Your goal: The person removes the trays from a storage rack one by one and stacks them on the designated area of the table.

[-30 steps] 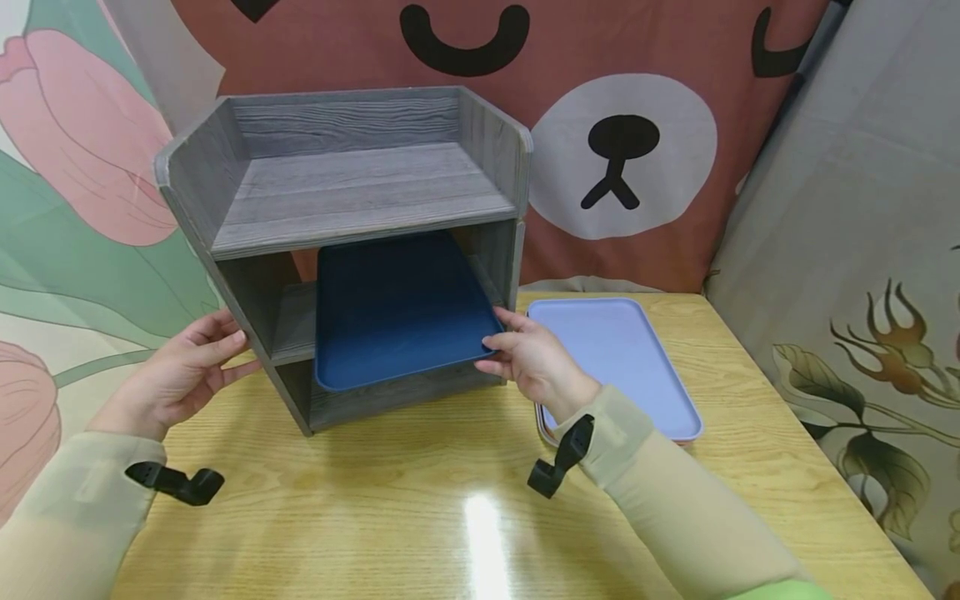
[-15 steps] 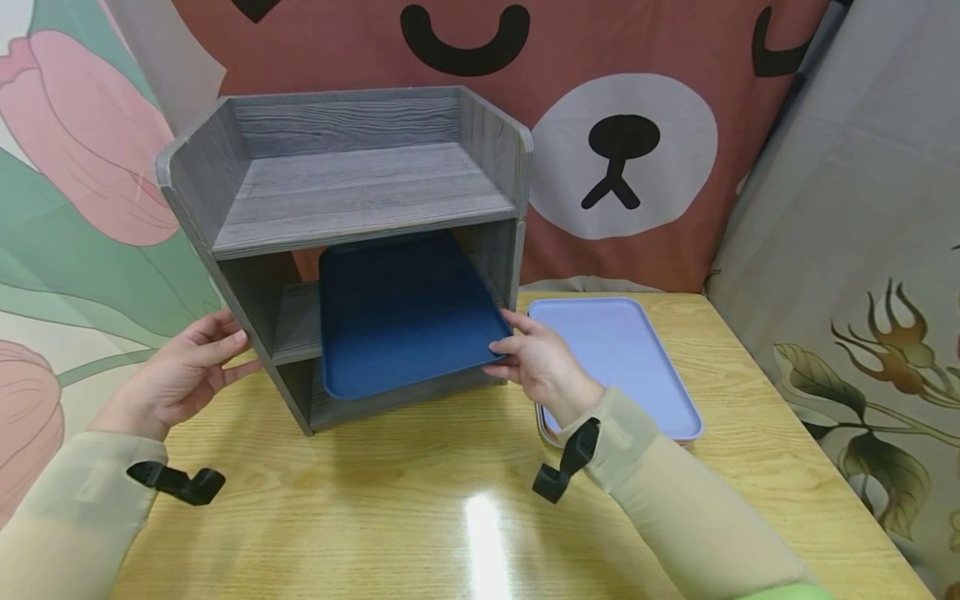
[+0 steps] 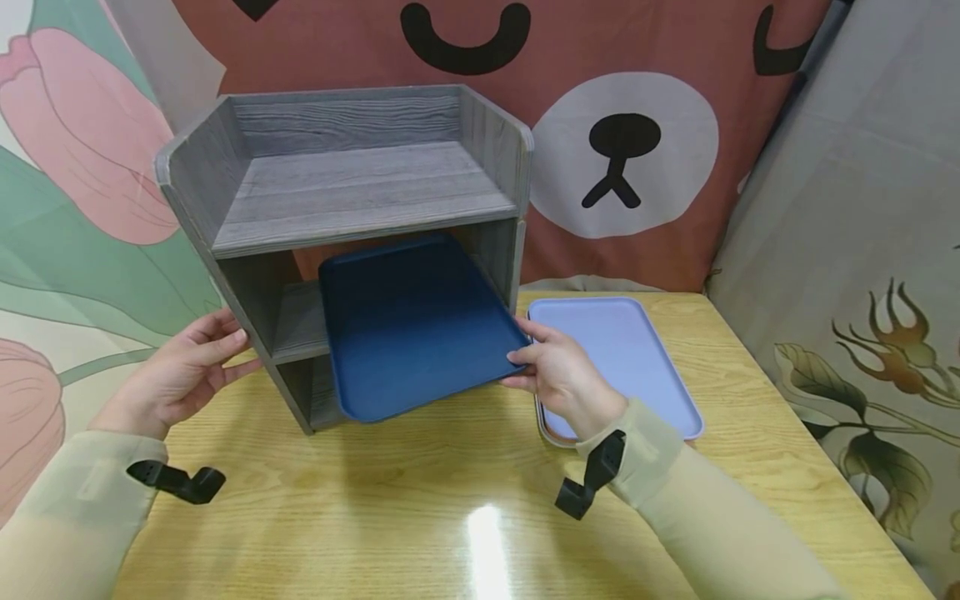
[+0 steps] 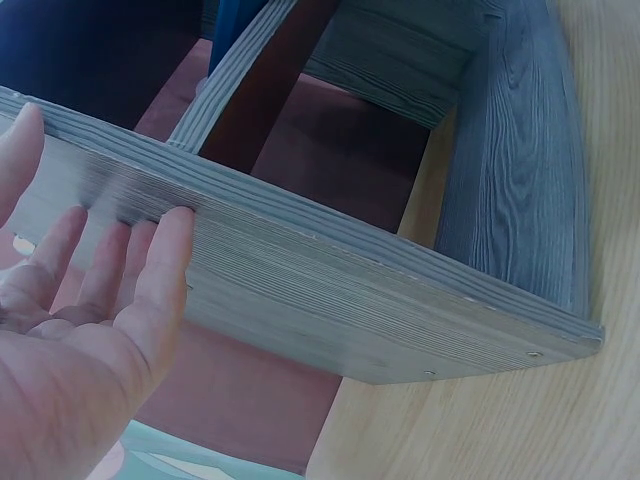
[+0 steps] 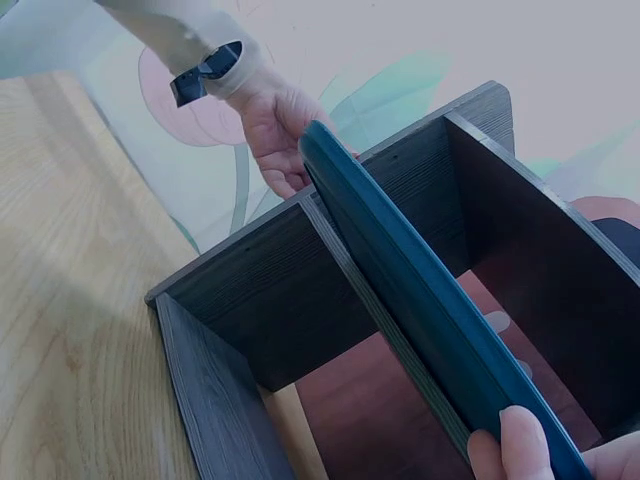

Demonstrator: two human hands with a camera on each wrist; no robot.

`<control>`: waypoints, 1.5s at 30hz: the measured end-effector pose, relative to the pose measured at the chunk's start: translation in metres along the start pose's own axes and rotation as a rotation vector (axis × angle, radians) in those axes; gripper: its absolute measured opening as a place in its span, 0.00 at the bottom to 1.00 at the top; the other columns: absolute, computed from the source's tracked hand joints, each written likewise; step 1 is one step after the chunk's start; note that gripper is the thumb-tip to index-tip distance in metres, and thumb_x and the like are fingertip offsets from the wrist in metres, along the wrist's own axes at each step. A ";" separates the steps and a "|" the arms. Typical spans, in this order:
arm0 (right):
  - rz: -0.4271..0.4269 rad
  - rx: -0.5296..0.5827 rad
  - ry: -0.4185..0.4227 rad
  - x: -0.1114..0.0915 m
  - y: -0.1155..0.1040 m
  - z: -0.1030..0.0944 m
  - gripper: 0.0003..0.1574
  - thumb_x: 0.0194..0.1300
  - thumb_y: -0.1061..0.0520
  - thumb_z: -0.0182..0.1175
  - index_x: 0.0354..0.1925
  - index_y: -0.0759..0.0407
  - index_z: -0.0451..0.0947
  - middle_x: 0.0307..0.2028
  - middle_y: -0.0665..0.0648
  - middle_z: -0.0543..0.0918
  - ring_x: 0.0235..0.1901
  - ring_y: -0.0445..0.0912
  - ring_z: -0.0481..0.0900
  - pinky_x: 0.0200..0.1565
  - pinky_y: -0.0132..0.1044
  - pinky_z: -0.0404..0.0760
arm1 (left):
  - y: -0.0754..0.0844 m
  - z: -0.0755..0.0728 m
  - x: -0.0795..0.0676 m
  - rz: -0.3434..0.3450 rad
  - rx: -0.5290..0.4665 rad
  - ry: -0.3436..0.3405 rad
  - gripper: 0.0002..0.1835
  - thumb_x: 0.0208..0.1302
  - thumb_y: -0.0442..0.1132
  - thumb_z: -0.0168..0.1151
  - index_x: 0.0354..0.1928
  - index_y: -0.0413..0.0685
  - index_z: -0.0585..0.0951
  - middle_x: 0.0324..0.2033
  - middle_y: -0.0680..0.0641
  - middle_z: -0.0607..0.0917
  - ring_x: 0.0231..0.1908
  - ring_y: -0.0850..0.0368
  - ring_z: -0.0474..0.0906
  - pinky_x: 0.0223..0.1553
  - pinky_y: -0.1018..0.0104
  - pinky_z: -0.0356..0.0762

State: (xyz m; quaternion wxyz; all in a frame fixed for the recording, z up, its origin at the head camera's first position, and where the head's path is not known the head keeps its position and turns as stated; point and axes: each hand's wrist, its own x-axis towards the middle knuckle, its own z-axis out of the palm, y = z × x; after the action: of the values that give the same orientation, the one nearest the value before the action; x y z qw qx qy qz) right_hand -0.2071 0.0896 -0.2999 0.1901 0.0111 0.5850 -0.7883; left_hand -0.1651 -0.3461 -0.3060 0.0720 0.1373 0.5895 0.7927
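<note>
A dark blue tray (image 3: 427, 325) lies on the middle shelf of a grey wooden shelf unit (image 3: 367, 187), its front part sticking out past the shelf's edge. My right hand (image 3: 562, 371) pinches the tray's right front corner. In the right wrist view, the thumb and fingers of the right hand (image 5: 520, 455) clasp the tray rim (image 5: 430, 290) from both sides. On the unit's left, my left hand (image 3: 183, 367) touches the outer side panel. The left wrist view has the left hand's fingertips (image 4: 172, 235) against that panel (image 4: 330, 285), fingers fairly straight.
A stack of trays with a lilac tray (image 3: 615, 358) on top lies right of the unit, close to my right hand. The wooden table (image 3: 360, 508) extends toward me. Patterned cloths (image 3: 750, 192) hang behind and at the sides.
My right hand has drawn the blue tray forward and to the right, so more of it sticks out. The left hand stays at the unit's side.
</note>
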 end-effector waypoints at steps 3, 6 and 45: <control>0.007 -0.001 -0.010 -0.002 0.000 -0.005 0.43 0.65 0.75 0.46 0.74 0.54 0.52 0.66 0.68 0.66 0.28 0.46 0.84 0.27 0.34 0.84 | 0.000 0.000 0.000 -0.003 0.007 0.005 0.22 0.73 0.27 0.45 0.65 0.51 0.69 0.54 0.51 0.76 0.51 0.60 0.78 0.49 0.62 0.80; 0.015 -0.002 -0.019 -0.005 -0.001 -0.011 0.43 0.65 0.75 0.46 0.74 0.54 0.52 0.65 0.70 0.66 0.28 0.46 0.85 0.27 0.34 0.84 | 0.000 -0.001 0.001 -0.007 0.008 0.008 0.22 0.73 0.27 0.45 0.65 0.51 0.69 0.54 0.51 0.76 0.51 0.59 0.78 0.49 0.62 0.80; 0.017 -0.134 -0.161 -0.033 -0.005 -0.073 0.42 0.66 0.74 0.48 0.74 0.58 0.51 0.43 0.57 0.82 0.25 0.49 0.85 0.24 0.38 0.84 | 0.000 0.001 0.000 0.003 0.003 0.005 0.22 0.73 0.27 0.45 0.66 0.51 0.67 0.54 0.51 0.75 0.51 0.60 0.78 0.49 0.62 0.80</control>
State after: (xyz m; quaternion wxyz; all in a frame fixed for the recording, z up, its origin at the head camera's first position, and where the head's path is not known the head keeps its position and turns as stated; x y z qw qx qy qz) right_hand -0.1934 0.1680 -0.3105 0.2434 -0.0598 0.6190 -0.7443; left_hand -0.1647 -0.3454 -0.3056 0.0690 0.1362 0.5909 0.7922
